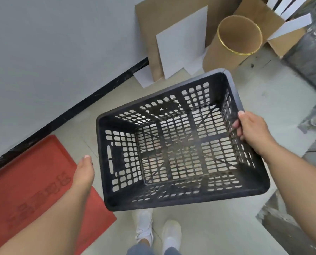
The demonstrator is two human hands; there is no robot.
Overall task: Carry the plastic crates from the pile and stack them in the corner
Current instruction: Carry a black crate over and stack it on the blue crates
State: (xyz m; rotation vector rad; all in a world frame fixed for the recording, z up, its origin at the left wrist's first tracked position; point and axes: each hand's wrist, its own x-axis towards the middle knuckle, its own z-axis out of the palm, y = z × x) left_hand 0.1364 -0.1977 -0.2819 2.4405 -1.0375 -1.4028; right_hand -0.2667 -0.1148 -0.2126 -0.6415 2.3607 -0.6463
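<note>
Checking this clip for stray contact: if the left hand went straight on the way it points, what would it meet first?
Probably nothing soon: the left hand points past the black crate, apart from its near wall, toward bare floor and the wall baseboard. Depth is unclear.

Black crate [173, 144], slotted grid pattern on walls and floor. Left of crate: red mat [33, 181] with embossed characters, black skirting [79, 107] under grey wall [52, 43]. Beyond crate: brown cardboard tube [232, 46], gold rim.

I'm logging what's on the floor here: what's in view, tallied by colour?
Black: 1, the crate gripped by the right hand
Red: 1, the mat
Brown: 1, the cardboard tube
White: 2, the shoes
Total: 5
</note>
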